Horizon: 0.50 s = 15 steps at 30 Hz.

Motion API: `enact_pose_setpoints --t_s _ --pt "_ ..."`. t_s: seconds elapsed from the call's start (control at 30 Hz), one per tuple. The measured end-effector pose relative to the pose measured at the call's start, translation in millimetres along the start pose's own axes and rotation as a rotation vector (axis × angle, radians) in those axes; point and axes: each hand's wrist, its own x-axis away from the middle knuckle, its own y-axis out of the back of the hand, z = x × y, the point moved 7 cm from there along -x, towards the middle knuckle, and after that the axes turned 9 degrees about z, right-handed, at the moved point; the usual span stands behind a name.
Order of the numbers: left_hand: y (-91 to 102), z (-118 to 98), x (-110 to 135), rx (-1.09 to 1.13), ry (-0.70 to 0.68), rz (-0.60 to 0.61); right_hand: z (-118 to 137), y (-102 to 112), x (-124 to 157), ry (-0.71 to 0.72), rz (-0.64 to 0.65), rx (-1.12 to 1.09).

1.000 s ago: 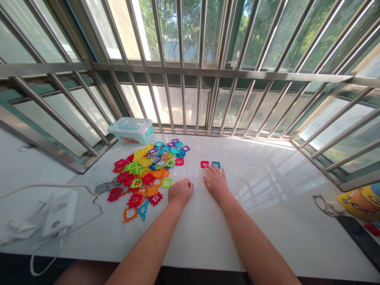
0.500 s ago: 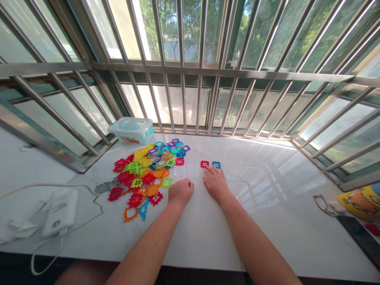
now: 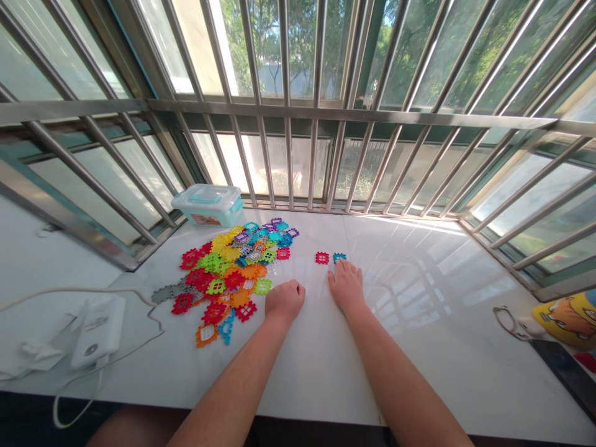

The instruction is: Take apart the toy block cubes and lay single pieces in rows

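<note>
My left hand (image 3: 285, 300) is closed in a fist on the white tabletop, just right of the pile, and no piece sticks out of it. Near its wrist side is a light green square piece (image 3: 262, 286). My right hand (image 3: 347, 285) lies with fingers stretched out, its fingertips at the near edge of a blue notched plastic building piece (image 3: 339, 257), partly covering it. Left of that, a red window-shaped piece (image 3: 321, 257) lies flat, with a small gap between the two. Several colourful interlocking pieces (image 3: 233, 280) form a loose heap at left.
A lidded teal box (image 3: 209, 206) stands behind the heap by the metal window bars (image 3: 311, 161). A white power bank-like device (image 3: 97, 332) with a cable and crumpled tissue (image 3: 40, 354) lie at left. At right are a yellow patterned object (image 3: 565, 320) and a dark flat device (image 3: 563, 372).
My right hand has shifted right, away from the red piece, to the blue piece. The red piece now shows whole. My left fist stays in place.
</note>
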Motion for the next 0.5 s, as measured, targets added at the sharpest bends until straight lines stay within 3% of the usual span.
enact_pose_setpoints --t_s 0.33,0.5 --pt "1.9 0 1 0.020 0.017 0.038 8 14 4 0.062 -0.097 0.005" --pt "1.9 -1 2 0.033 0.012 0.041 36 26 7 0.160 -0.110 -0.033"
